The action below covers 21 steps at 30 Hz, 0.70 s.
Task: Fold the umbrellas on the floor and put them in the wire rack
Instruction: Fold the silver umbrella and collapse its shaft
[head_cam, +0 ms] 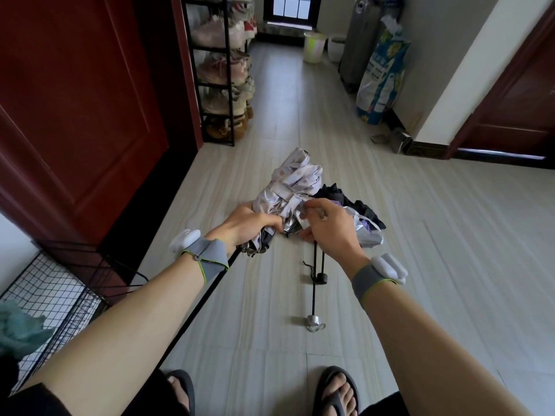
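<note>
**Both hands on the pale umbrella, mid-frame**

The grey tiled floor [435, 265] fills most of the frame. A red door [75, 115] runs down the left side, and a shoe shelf [222, 85] stands at upper centre-left. The wire rack [60, 292] sits in the lower left corner, well apart from both hands.

The pale umbrella [291, 184] is at the centre of the frame. Its canopy is gathered into a loose bundle pointing toward the top, and its black shaft [195, 310] slants to the lower left under the left forearm. A strap [282, 190] crosses the bundle.

The other umbrellas [363, 211], one black and one silver, lie on the floor just right of centre, partly hidden behind the right hand. Their handles [313, 319] point toward the bottom edge.

The left hand [249, 223] is clenched around the bundle's lower end. The right hand [330, 229], just beside it, pinches the pale umbrella's fabric at its right side with curled fingertips.
</note>
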Each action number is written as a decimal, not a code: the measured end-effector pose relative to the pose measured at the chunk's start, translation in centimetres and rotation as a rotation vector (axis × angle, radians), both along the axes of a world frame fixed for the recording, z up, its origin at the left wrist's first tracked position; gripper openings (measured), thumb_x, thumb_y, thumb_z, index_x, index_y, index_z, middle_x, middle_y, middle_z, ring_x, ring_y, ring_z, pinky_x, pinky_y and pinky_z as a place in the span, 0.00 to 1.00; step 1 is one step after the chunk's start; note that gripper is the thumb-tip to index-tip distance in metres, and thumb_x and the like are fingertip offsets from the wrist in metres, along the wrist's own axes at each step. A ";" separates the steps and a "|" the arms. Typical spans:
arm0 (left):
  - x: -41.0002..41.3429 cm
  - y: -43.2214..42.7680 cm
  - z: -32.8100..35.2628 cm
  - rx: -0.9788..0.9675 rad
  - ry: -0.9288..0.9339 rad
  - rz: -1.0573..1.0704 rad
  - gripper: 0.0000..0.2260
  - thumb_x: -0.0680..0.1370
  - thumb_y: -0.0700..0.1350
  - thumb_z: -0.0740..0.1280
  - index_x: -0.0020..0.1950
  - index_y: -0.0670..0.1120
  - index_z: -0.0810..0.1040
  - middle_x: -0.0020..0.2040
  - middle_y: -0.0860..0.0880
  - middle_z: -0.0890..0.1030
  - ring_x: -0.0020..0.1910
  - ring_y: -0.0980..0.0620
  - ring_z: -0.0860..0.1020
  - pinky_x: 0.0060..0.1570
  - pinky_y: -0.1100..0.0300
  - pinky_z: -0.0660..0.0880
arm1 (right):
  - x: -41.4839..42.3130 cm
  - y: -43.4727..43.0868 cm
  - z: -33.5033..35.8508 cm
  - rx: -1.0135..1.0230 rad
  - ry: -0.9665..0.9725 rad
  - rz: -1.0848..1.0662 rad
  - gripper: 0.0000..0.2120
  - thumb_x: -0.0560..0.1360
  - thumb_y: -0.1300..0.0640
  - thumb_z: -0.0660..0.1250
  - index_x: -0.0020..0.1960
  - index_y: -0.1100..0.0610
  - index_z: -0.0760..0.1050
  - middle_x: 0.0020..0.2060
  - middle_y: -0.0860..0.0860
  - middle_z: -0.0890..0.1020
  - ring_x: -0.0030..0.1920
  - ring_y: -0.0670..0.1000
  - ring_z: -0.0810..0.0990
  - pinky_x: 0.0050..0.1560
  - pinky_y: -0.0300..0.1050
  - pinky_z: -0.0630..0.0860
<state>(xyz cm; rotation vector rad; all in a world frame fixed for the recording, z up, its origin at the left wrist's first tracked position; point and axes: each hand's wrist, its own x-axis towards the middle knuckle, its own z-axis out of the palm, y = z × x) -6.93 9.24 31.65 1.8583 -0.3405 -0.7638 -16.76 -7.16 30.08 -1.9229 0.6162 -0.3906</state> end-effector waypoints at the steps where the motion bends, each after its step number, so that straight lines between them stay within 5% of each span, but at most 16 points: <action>1: 0.0 0.0 0.0 -0.005 0.008 0.000 0.17 0.61 0.48 0.77 0.48 0.44 0.85 0.45 0.42 0.86 0.41 0.47 0.81 0.45 0.52 0.79 | 0.1 0.1 -0.1 -0.032 -0.003 -0.001 0.11 0.82 0.62 0.61 0.56 0.53 0.81 0.48 0.51 0.86 0.34 0.50 0.87 0.42 0.52 0.85; 8: 0.3 0.3 0.5 -0.045 0.039 -0.011 0.05 0.66 0.42 0.75 0.31 0.49 0.83 0.34 0.48 0.81 0.35 0.49 0.77 0.41 0.55 0.74 | 0.1 0.2 -0.1 -0.325 -0.011 0.008 0.13 0.74 0.56 0.74 0.59 0.49 0.84 0.46 0.43 0.85 0.48 0.43 0.82 0.44 0.20 0.70; 10: 0.2 0.6 0.7 -0.056 0.070 -0.027 0.07 0.67 0.41 0.75 0.29 0.48 0.81 0.32 0.47 0.79 0.31 0.49 0.75 0.38 0.56 0.73 | 0.3 0.4 -0.3 -0.436 -0.049 0.018 0.12 0.74 0.56 0.75 0.57 0.51 0.85 0.47 0.45 0.87 0.49 0.46 0.83 0.49 0.25 0.72; 13: 0.0 1.1 1.0 -0.080 0.126 -0.078 0.04 0.69 0.40 0.73 0.35 0.44 0.81 0.33 0.45 0.78 0.28 0.49 0.74 0.31 0.60 0.72 | 0.5 0.3 -0.9 -0.618 -0.144 -0.009 0.07 0.79 0.54 0.70 0.52 0.55 0.86 0.41 0.51 0.87 0.42 0.56 0.84 0.46 0.48 0.79; 21: -0.9 1.3 2.2 -0.102 0.180 -0.204 0.08 0.76 0.36 0.66 0.36 0.38 0.74 0.24 0.44 0.75 0.21 0.50 0.72 0.22 0.66 0.68 | 0.4 -0.4 -1.8 -0.953 -0.063 0.001 0.12 0.79 0.53 0.64 0.50 0.60 0.81 0.40 0.56 0.83 0.36 0.65 0.82 0.34 0.54 0.79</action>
